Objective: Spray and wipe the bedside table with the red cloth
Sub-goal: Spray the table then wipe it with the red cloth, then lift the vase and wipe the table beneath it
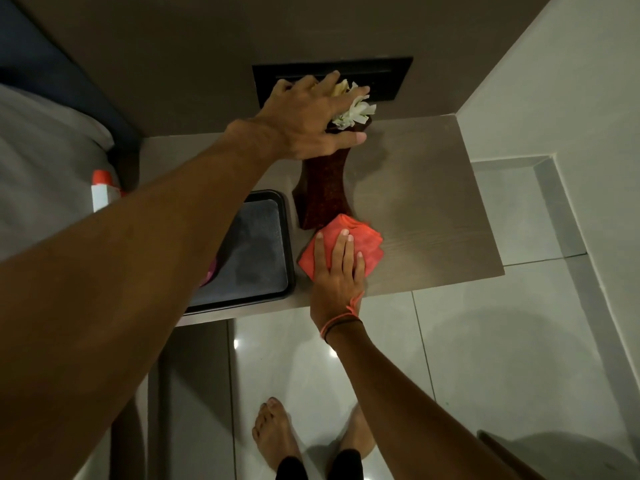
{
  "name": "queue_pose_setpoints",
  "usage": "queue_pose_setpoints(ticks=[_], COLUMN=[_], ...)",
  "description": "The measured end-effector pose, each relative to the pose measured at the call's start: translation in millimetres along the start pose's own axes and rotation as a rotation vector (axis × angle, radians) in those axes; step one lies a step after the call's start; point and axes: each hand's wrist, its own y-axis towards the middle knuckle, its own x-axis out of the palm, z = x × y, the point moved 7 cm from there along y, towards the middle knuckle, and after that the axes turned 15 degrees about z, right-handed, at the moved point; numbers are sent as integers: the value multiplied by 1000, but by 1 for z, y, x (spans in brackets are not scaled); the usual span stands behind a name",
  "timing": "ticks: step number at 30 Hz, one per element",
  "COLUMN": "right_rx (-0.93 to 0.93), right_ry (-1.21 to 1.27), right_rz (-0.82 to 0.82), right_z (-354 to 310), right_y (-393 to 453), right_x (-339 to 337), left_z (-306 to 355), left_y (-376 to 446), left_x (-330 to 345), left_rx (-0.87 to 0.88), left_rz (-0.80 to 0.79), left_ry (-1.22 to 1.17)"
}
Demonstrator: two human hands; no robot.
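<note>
The grey-brown bedside table (433,209) juts from the wall. A folded red cloth (367,242) lies near its front edge, and my right hand (337,271) presses flat on it, fingers spread. My left hand (308,123) grips the top of a dark red vase (323,195) with white flowers (353,110), which stands just behind the cloth. A white spray bottle with a red top (102,190) lies on the bed to the left, partly hidden by my left arm.
A black tray (251,251) sits on the table's left part, next to the vase. A black switch panel (391,76) is set in the wall behind. The bed (41,174) is on the left; glossy floor tiles (485,341) and my bare feet are below.
</note>
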Motion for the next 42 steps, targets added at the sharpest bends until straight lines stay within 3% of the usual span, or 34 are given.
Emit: queue_pose_setpoints(ticks=[3,10,13,15,19,22,24,27,30,31,36,39,42], right_rx=[-94,-418,-469,-296,414,685,858,935,925,923,858,956,1038], right_ry=[21,127,254,467,933,1159,1447,1633,1627,1627,1500,1411,1428], right_rz=[-205,-308,-452,-560,-665,-725,-801,-937,-1016,-1019,-897,-743,-628], right_z=[-4,20,34,43,63,64,56,39,22,14,-21,-32,-50], right_y=[-18,7,12,1,-20,-39,-52,-57,-45,-37,3,13,16], right_x=[21,-4,-24,-36,-48,-54,-58,-65,-63,-63,-61,-46,-31], left_z=[0,6,14,21,40,47,48,44,29,22,10,-8,-26], left_y=[0,-7,-15,-24,-47,-58,-62,-81,-137,-159,-236,-261,-267], left_x=[1,3,2,3,10,14,11,-2,-19,-14,59,85,96], left_rx=[1,16,11,16,20,0,-13,-102,-340,-451,-914,-1139,-1286], left_rz=[0,59,74,108,164,171,189,306,591,603,202,287,386], left_ry=[14,43,69,100,140,139,120,-11,-424,-575,-1178,-1253,-1155])
